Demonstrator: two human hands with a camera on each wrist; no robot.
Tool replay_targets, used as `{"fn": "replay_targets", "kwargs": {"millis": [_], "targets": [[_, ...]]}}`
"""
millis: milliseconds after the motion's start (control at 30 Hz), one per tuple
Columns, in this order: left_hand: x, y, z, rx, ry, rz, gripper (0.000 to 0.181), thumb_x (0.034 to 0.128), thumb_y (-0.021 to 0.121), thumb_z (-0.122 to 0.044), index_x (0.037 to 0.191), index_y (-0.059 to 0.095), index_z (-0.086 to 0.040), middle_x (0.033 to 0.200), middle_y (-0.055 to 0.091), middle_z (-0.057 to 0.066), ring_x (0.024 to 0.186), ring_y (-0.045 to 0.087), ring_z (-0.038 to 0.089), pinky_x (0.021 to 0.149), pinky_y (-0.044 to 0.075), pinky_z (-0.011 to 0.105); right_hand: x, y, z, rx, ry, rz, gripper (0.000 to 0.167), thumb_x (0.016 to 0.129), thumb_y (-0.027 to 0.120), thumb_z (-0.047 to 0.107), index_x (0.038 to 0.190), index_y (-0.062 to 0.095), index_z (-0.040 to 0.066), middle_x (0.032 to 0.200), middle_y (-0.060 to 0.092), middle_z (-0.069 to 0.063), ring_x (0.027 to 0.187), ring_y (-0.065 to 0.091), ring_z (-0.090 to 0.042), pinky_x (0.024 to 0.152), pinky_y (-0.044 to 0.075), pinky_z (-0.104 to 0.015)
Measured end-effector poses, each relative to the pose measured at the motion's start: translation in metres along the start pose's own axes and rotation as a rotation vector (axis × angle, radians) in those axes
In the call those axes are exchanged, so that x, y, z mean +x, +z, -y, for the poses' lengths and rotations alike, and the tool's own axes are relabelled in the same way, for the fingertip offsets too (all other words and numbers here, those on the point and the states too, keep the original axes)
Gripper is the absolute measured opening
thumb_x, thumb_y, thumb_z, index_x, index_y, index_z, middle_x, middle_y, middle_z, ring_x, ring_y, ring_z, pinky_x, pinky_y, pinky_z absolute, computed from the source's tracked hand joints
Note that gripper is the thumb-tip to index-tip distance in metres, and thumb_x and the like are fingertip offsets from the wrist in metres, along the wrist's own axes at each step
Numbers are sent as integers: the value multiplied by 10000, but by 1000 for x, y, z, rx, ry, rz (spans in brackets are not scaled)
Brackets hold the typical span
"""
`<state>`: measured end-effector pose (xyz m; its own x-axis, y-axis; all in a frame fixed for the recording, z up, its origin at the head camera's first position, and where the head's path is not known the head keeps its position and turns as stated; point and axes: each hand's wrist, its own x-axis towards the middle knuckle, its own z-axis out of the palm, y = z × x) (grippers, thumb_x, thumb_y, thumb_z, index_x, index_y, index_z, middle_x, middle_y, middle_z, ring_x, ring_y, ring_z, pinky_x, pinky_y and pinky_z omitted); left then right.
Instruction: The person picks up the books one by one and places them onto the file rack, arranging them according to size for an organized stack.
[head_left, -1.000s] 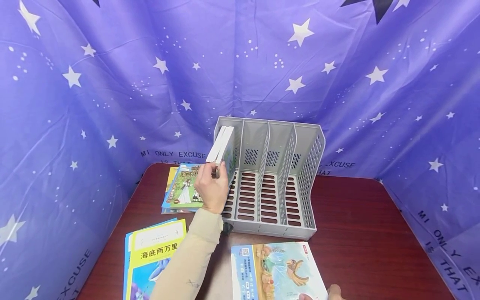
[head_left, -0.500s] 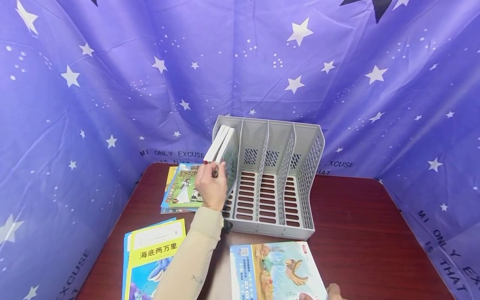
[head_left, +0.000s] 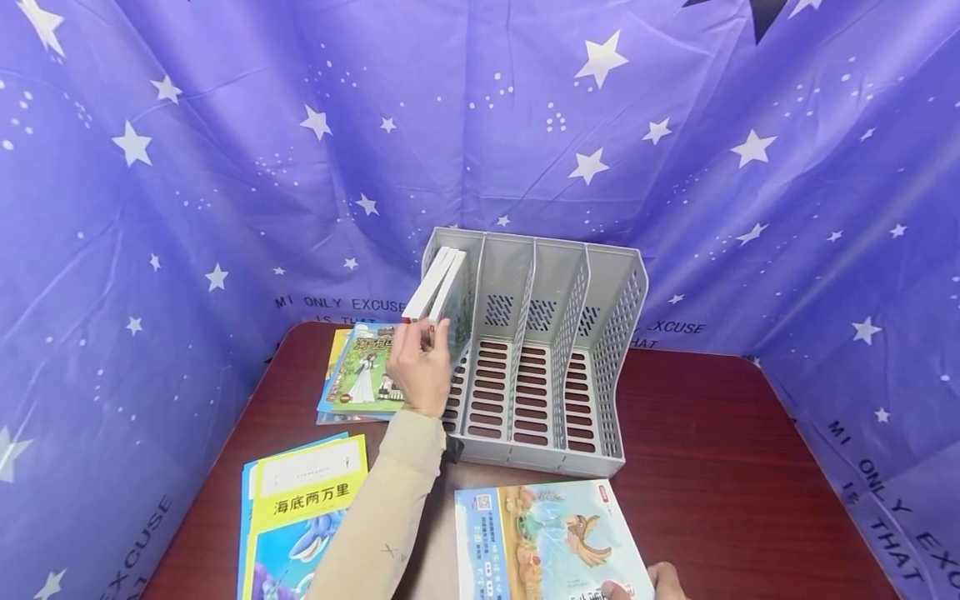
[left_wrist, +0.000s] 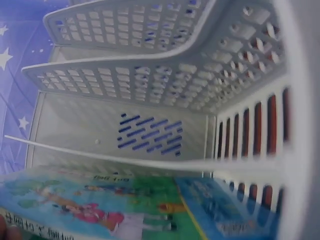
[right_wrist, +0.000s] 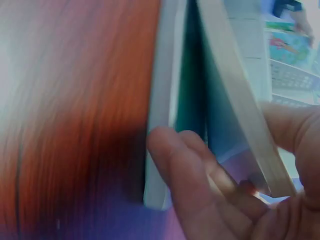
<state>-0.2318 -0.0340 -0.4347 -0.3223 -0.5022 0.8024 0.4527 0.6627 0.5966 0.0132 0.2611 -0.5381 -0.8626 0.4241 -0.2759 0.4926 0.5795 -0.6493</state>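
My left hand (head_left: 422, 375) pinches the near end of two books (head_left: 446, 283) standing in the leftmost slot of a grey file rack (head_left: 540, 462). Its thumb is on their right side, the fingers on their left. In the left wrist view, the nearer book (left_wrist: 115, 215) shows an illustrated cover, and only a fingertip enters at the lower left corner. At the front, my right hand (head_left: 666, 582) pinches the upper picture book (head_left: 558, 542) at its right edge. The right wrist view shows this book (right_wrist: 240, 95) tilted up from another book (right_wrist: 162, 100), fingers between them.
Left of the rack lies a pile of comic books (head_left: 360, 379). Closer to me on the left is a stack topped by a yellow-bordered book (head_left: 300, 508), partly under my left forearm. A starry purple curtain (head_left: 225, 167) surrounds the dark red table (head_left: 720, 467).
The two books in the rack lean slightly more to the left, with a wider gap between them. My left hand stays on them. The right hand keeps its hold; the whole view shifts slightly.
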Motion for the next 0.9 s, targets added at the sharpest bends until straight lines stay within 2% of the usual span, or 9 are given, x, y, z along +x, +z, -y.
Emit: {"fn": "replay_targets", "kwargs": {"millis": [33, 100, 200, 333, 433, 533, 633, 800, 900], "targets": [[1, -1, 0, 10, 1, 15, 219, 784, 834, -124, 754, 634, -40, 662, 541, 76, 534, 509, 205, 479, 414, 339, -2, 0, -1, -39, -61, -7, 600, 714, 874, 341, 911, 416, 7, 658, 594, -48, 613, 590, -168, 521, 468, -262], [2, -2, 0, 26, 2, 43, 227, 787, 836, -142, 760, 633, -45, 659, 528, 70, 532, 493, 205, 474, 403, 351, -3, 0, -1, 25, -72, -46, 497, 750, 846, 238, 918, 441, 3, 668, 599, -57, 615, 587, -152, 524, 471, -250], [2, -4, 0, 37, 11, 73, 225, 802, 826, -157, 776, 628, -53, 624, 526, 52, 511, 485, 202, 468, 387, 370, -1, 1, -4, 146, -49, -69, 400, 800, 788, 136, 975, 466, -24, 713, 616, -88, 596, 610, -135, 515, 508, -256], [1, -5, 3, 34, 34, 101, 228, 818, 813, -156, 853, 615, -48, 575, 585, 28, 470, 521, 200, 457, 402, 390, 1, 4, -12, 375, -22, -84, 372, 823, 736, 53, 1048, 459, -51, 757, 612, -116, 555, 625, -123, 485, 545, -289], [2, -6, 4, 21, 34, 106, 248, 829, 801, -141, 891, 579, -49, 579, 615, 21, 463, 541, 201, 457, 412, 400, -1, 4, -12, 555, -39, -110, 306, 808, 742, 7, 1004, 510, 44, 718, 626, -86, 531, 630, -121, 454, 544, -299], [4, -7, 6, 6, 21, 110, 263, 836, 794, -131, 883, 548, -50, 587, 623, 22, 474, 557, 198, 473, 420, 396, -10, 1, -7, 649, -119, -145, 319, 826, 737, -23, 924, 561, 224, 662, 647, -31, 508, 634, -115, 417, 531, -304], [4, -8, 7, -23, 4, 129, 258, 838, 793, -129, 863, 550, -46, 594, 628, 31, 489, 568, 194, 494, 437, 380, -19, -5, 0, 661, -192, -171, 396, 858, 715, -29, 897, 580, 340, 644, 662, 3, 506, 633, -104, 403, 522, -303], [2, -10, 7, -71, -22, 162, 264, 840, 797, -141, 851, 557, -32, 605, 627, 45, 507, 575, 192, 519, 456, 353, -27, -14, 9, 658, -232, -188, 394, 883, 682, -38, 946, 599, 342, 665, 676, 19, 517, 638, -104, 410, 526, -304], [0, -11, 7, -74, -11, 166, 262, 831, 803, -118, 849, 561, -21, 609, 617, 52, 512, 575, 193, 517, 455, 339, -30, -20, 13, 665, -253, -187, 399, 894, 659, -51, 980, 601, 334, 675, 677, 18, 513, 645, -109, 407, 529, -315]]}}
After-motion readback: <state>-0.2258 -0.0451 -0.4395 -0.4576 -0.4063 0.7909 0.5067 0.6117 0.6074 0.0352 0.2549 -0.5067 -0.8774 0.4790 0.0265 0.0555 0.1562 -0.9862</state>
